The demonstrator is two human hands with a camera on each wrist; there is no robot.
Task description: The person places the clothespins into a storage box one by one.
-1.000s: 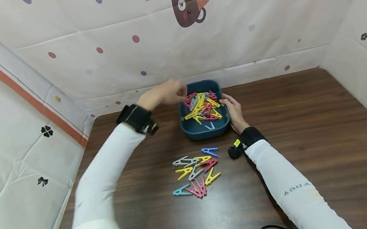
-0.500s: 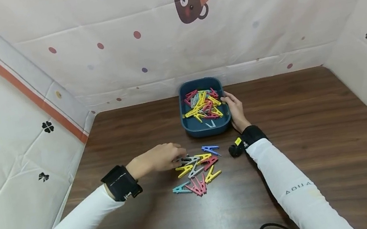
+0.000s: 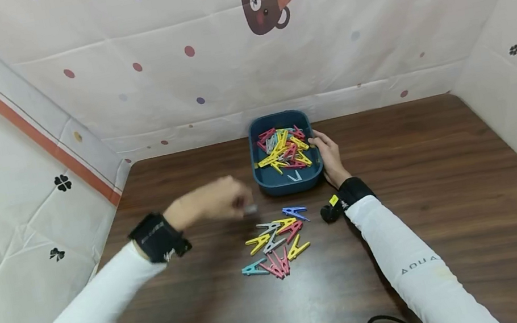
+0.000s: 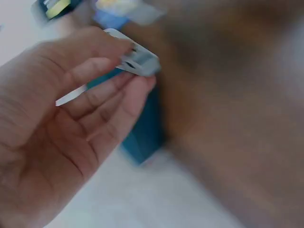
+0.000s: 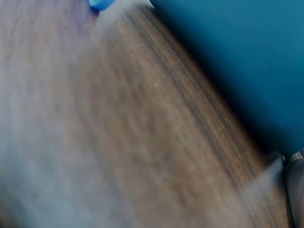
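My left hand pinches a grey clothespin between thumb and fingertips, held over the table left of the bin. A dark blue plastic bin stands near the back wall, with a heap of yellow, red and grey clothespins in it. On the bin's right side my right hand grips the rim and wall. In front of the bin lies a loose group of clothespins: yellow ones, grey, pink, a teal one and a blue one.
The brown wooden table meets a white printed cloth wall at the back and sides. A black cable curves at the front edge beside the right sleeve.
My left hand has gone from the bin down to the loose group, picked up a grey clothespin and lifted it back toward the bin. The right hand has stayed at the bin.
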